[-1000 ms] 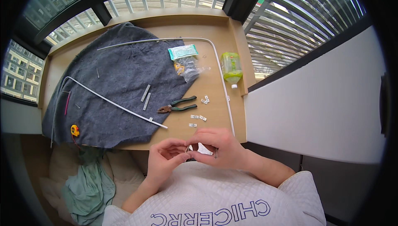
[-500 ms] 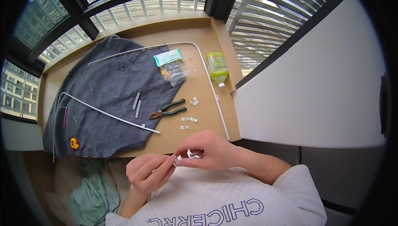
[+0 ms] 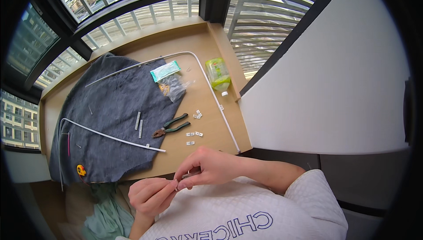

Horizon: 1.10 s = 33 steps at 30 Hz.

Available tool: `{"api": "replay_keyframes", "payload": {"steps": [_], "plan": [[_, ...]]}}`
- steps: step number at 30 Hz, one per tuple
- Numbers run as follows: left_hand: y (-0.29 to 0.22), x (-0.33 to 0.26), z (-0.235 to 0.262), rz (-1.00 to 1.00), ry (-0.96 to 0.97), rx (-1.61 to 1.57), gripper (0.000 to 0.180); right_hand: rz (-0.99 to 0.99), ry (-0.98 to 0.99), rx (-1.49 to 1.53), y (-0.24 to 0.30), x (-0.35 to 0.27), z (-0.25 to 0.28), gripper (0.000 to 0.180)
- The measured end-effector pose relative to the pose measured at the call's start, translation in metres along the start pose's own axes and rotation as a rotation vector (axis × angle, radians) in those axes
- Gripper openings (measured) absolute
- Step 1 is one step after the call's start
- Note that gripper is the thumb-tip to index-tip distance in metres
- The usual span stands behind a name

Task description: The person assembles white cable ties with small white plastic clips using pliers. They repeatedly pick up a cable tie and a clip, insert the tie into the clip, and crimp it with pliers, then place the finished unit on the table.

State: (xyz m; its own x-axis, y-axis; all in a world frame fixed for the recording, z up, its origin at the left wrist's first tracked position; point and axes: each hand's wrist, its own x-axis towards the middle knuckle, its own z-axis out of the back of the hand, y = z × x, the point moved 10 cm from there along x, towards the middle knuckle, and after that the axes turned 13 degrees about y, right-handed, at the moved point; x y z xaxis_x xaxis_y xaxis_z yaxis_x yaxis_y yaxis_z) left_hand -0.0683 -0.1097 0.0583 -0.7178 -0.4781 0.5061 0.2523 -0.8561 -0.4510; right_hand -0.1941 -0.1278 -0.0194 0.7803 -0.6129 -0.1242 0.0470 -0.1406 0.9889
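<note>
Left hand: my left hand (image 3: 150,194) sits at the lower centre of the frame, below the table edge. Its fingers are curled together, with the fingertips (image 3: 172,186) pinched at the left end of a small part.

Right hand: my right hand (image 3: 211,166) is just right of and slightly above the left one. Its thumb and fingers are closed on the same part from the right.

Held part: a small short grey-white piece (image 3: 190,174) lies between the 2 hands, in front of my chest. Most of it is hidden by my fingers, so I cannot tell its exact kind.

Key relation: the piece's long axis appears to run roughly left to right in the frame, rising slightly toward the right. Each hand meets 1 end. The right hand covers more of it, and the left touches only with its fingertips.

Table: the wooden table (image 3: 207,147) fills the centre of the frame, above both hands.

Loose clips: small white clips (image 3: 194,134) lie scattered at centre, nearest my right hand but well apart from it.

Pliers: green-handled pliers (image 3: 171,126) lie just left of the clips, handles pointing to the upper right.

Cloth: a dark grey cloth (image 3: 110,107) covers the left half of the table.

Rails: 1 white curved rail (image 3: 110,137) crosses the cloth. A second rail (image 3: 211,92) bends along the right side of the table.

Other items: a green bottle (image 3: 218,73) lies at upper right, and a plastic bag (image 3: 174,88) at upper centre.
</note>
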Motion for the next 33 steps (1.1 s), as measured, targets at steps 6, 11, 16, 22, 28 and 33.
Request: {"api": "replay_keyframes", "payload": {"steps": [6,11,16,22,28,33], "plan": [[0.001,0.003,-0.001,0.009,0.010,0.047,0.029,0.060,-0.059,-0.150,0.013,0.001,0.007,0.021],[-0.004,0.008,-0.004,0.010,0.011,0.185,0.028,0.128,-0.274,-0.262,0.013,0.001,0.010,0.019],[-0.004,0.001,-0.006,-0.032,-0.001,0.200,0.023,0.198,-0.379,-0.221,0.021,0.002,0.008,0.016],[-0.016,0.004,0.000,-0.239,0.000,0.202,0.015,0.192,-0.213,-0.276,0.026,0.005,-0.004,0.017],[-0.023,0.009,-0.001,-0.354,0.151,0.183,0.011,0.160,-0.068,-0.236,0.021,0.012,-0.018,0.017],[-0.029,0.019,0.002,-0.390,0.223,0.125,0.013,0.135,0.009,-0.167,0.025,0.013,-0.022,0.017]]}}
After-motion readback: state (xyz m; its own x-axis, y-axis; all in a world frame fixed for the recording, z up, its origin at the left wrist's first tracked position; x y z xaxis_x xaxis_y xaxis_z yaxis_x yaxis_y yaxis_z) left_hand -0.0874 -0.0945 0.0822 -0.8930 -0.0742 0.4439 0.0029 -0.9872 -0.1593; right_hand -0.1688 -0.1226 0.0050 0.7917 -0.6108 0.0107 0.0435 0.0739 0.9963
